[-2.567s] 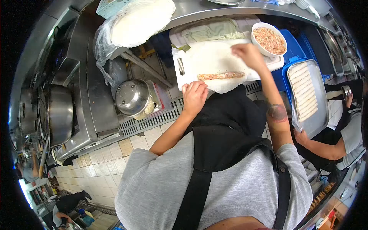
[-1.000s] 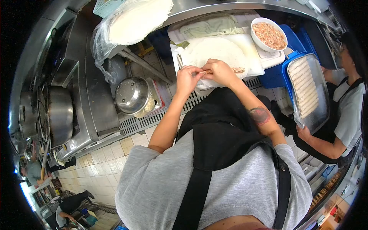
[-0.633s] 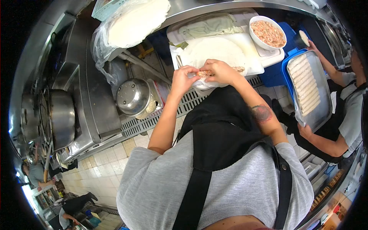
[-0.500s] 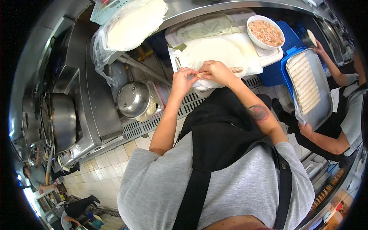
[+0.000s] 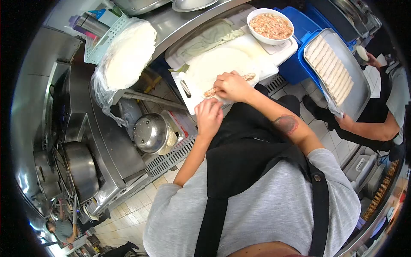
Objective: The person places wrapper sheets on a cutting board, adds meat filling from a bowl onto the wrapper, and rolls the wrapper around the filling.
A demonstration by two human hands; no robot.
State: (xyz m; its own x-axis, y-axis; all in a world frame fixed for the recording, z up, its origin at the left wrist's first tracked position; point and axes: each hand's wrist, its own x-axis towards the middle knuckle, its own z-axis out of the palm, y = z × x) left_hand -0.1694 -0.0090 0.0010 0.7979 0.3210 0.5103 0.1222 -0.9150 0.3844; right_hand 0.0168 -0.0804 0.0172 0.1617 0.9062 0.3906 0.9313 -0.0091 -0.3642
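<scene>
A large round white wrapper sheet (image 5: 214, 64) lies on the white cutting board (image 5: 267, 70). Along its near side runs a thin strip of pinkish minced filling (image 5: 209, 92). My right hand (image 5: 233, 87) is curled over the middle of that strip, its fingertips pressed together on the filling and hiding part of it. At the near left edge of the sheet, my left hand (image 5: 209, 115) has its fingers bent and closed on the wrapper's edge, just below the strip's left end. The fingertips of both hands are close together.
A white bowl of filling (image 5: 270, 26) stands at the board's far right. To the right, a co-worker's hand (image 5: 345, 123) holds a metal tray (image 5: 357, 81) with several white rolls. Stacked wrappers (image 5: 130, 53) in plastic lie at left, above a steel bowl (image 5: 150, 132).
My left hand has come away from the filling's left end and dropped toward the sheet's near edge. My right hand stays over the strip. The view has turned.
</scene>
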